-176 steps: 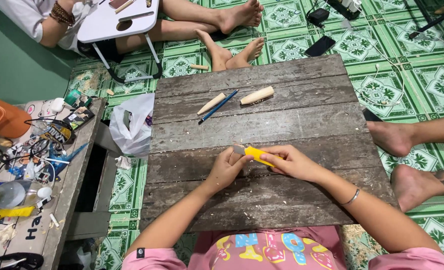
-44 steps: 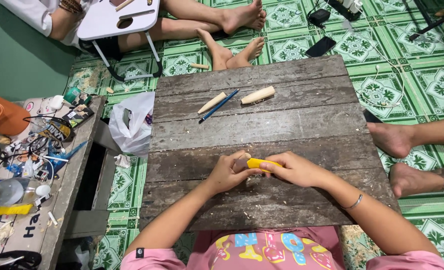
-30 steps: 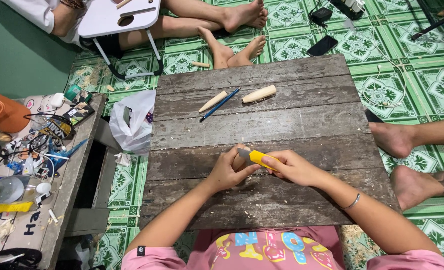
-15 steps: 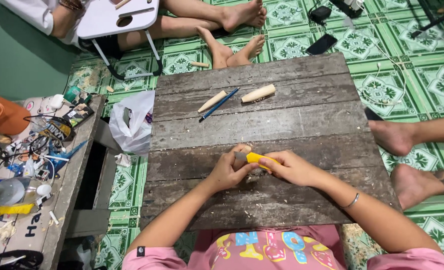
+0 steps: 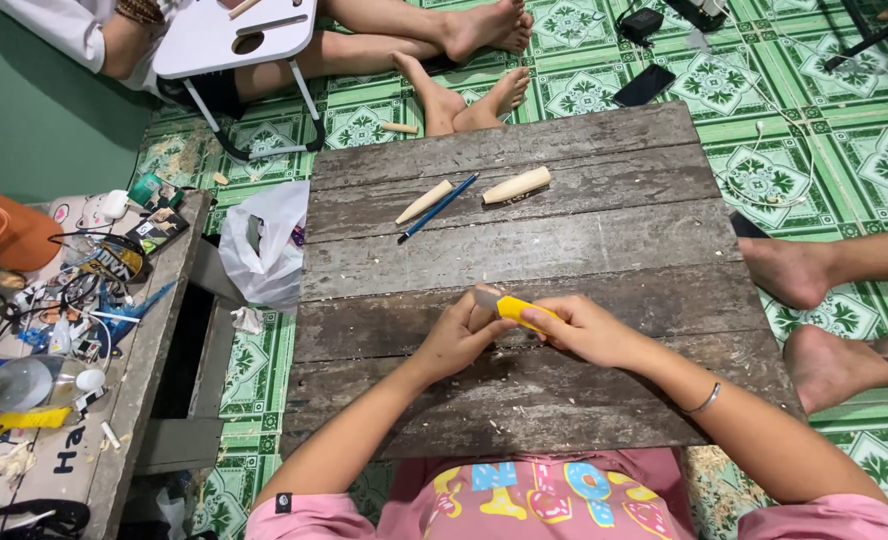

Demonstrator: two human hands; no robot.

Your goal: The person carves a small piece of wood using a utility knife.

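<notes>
Yellow utility knife, lying left to right, is gripped in the right hand at the near middle of a weathered plank table, its blade end meeting the left hand, closed around something mostly hidden.

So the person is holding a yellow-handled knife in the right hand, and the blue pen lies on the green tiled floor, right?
Not quite. The right hand does hold the yellow-handled knife, but the blue pen lies on the wooden board, between two carved wood pieces, not on the floor. The head view shows it.
</notes>
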